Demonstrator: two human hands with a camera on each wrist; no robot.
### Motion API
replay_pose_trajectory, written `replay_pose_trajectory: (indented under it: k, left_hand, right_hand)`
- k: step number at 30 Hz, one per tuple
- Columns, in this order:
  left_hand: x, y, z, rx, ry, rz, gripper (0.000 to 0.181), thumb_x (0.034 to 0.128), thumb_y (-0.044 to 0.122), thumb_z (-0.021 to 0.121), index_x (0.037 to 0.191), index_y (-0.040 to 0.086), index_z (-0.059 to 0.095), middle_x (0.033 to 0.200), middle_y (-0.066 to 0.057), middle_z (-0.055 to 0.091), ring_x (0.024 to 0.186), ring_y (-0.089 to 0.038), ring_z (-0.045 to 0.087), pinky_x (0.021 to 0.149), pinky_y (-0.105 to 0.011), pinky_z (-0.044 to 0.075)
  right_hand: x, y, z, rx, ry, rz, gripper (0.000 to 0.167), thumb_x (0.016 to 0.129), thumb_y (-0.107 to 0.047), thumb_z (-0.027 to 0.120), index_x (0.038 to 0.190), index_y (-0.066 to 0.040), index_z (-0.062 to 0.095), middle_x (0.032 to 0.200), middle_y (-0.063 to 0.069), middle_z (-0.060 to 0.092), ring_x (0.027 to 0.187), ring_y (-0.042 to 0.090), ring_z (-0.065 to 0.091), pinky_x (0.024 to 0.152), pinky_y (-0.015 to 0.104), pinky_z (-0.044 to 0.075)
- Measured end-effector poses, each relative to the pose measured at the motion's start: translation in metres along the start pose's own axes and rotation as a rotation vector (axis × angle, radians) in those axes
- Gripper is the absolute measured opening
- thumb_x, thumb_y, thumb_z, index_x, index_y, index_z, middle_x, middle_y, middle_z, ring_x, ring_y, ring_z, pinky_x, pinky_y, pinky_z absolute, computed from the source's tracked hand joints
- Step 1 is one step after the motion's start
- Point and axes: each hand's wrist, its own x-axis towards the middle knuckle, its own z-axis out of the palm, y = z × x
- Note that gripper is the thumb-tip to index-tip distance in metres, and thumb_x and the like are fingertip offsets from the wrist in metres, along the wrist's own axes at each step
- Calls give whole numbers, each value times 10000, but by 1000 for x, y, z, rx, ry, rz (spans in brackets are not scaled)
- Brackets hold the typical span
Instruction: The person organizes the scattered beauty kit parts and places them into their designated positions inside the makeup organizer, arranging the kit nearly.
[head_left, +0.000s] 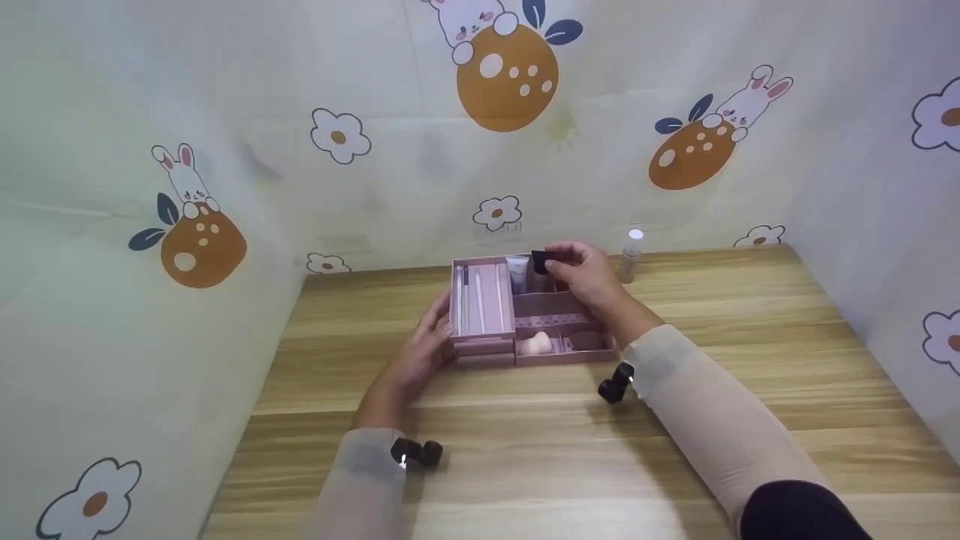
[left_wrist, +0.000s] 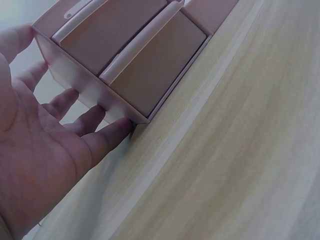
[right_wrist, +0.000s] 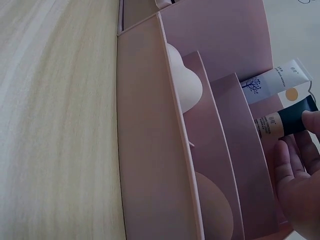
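Note:
A pink desktop organizer [head_left: 487,349] stands towards the back of the table. My left hand [head_left: 424,352] rests against its left side, and in the left wrist view the extended fingers [left_wrist: 107,140] touch the side wall beside two drawers. At the back right compartment, my right hand [head_left: 592,281] pinches the black cap of a small tube [right_wrist: 292,117], whose lower part sits behind the pink divider. Beside it leans a white tube [right_wrist: 275,82] with a tree print. A pale makeup sponge [right_wrist: 186,85] and a brownish rounded thing [right_wrist: 212,205] lie in the front compartment.
Several slim sticks, perhaps brushes [head_left: 480,300], lie in the organizer's upper left tray. A clear bottle with a white cap [head_left: 630,259] stands right of the organizer, close to the back wall. Patterned cloth [head_left: 397,180] surrounds the wooden table [head_left: 525,450].

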Motion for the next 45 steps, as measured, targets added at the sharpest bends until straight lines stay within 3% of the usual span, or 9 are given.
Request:
replay_pose_trajectory:
  k: [6,14,23,30,35,41,45]
  left_hand:
    - [1,0,1,-23,-7,13,644,1116,305,526,1688,429,256,1798,-13,175,1543,-382,460,1279,-558,402]
    - [2,-1,-1,-10,5,21,644,1107,319,548,1678,443,277,1791,-25,209,1531,-374,480,1260,-534,435]
    - [2,0,0,-2,7,1,646,1109,320,540,1686,429,269,1796,-17,161,1589,-360,390,1301,-528,377]
    - [3,-1,0,-20,1,10,648,1111,285,530,1689,410,265,1797,-11,157,1580,-368,404,1294,-534,386]
    - [2,-2,-1,-7,-5,12,653,1114,318,532,1691,428,246,1804,-12,148,1588,-370,393,1292,-533,390]
    - [1,-1,-1,13,6,1,658,1107,334,546,1683,458,252,1811,-18,139,1578,-372,410,1282,-522,405]
    - [2,-2,-1,9,-6,10,659,1116,329,527,1693,443,231,1811,-27,133,1571,-384,418,1284,-535,401]
  right_hand:
    - [-1,-1,0,-7,1,-10,396,983,-96,742,1372,-50,682,1388,166,706,1258,284,694,1097,385,591]
    - [-1,-3,1,6,11,-32,398,969,-67,747,1361,-40,682,1393,167,708,1301,301,683,1162,402,548]
    - [-1,-4,-2,14,14,-22,382,978,-77,746,1357,-65,697,1386,155,715,1253,241,690,1045,285,591]
    - [0,-6,-4,21,6,-36,450,986,-83,746,1415,3,640,1408,170,700,1289,263,687,1091,305,586]
    - [-4,-9,-11,36,21,-66,439,983,-68,750,1397,27,642,1414,211,688,1255,218,691,1040,224,595]
    - [-9,-8,-30,67,33,-98,424,999,-62,733,1390,62,627,1411,270,663,1122,70,703,977,162,598]
    - [-13,-7,-45,84,46,-119,414,1002,-53,727,1383,74,624,1314,184,711,1087,35,702,967,164,605]
